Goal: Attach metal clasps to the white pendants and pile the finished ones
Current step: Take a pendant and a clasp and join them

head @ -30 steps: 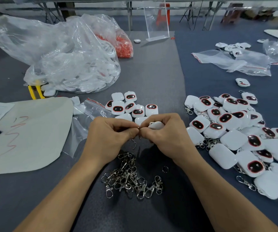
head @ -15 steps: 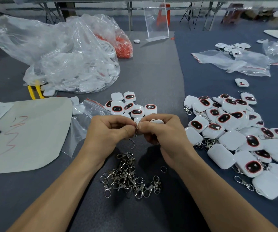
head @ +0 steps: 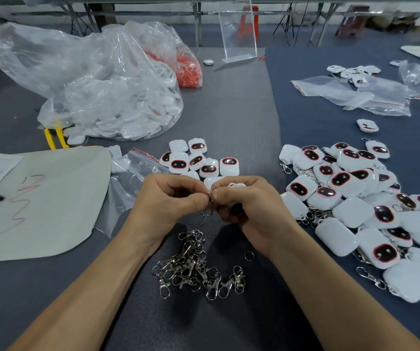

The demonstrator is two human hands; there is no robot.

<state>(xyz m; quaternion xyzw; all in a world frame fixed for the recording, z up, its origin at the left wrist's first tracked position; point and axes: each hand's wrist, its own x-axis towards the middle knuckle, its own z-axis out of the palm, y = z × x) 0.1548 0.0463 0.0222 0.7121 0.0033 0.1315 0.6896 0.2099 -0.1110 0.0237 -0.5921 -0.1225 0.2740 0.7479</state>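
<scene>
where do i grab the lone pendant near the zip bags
Pinch the pendant across its left and right edges, coming straight down from above. It lies flat on the mat, apart from the pile, with bare mat on both sides, so fingertips can likely close on the rounded rim; its broad face offers no grip.

The bench [head: 234,110] carries a heap of metal clasps [head: 193,267] at centre, a small cluster of white pendants [head: 196,160] behind it, a larger clasped pile [head: 350,211] at right, and clear plastic bags [head: 102,97] at left.
</scene>
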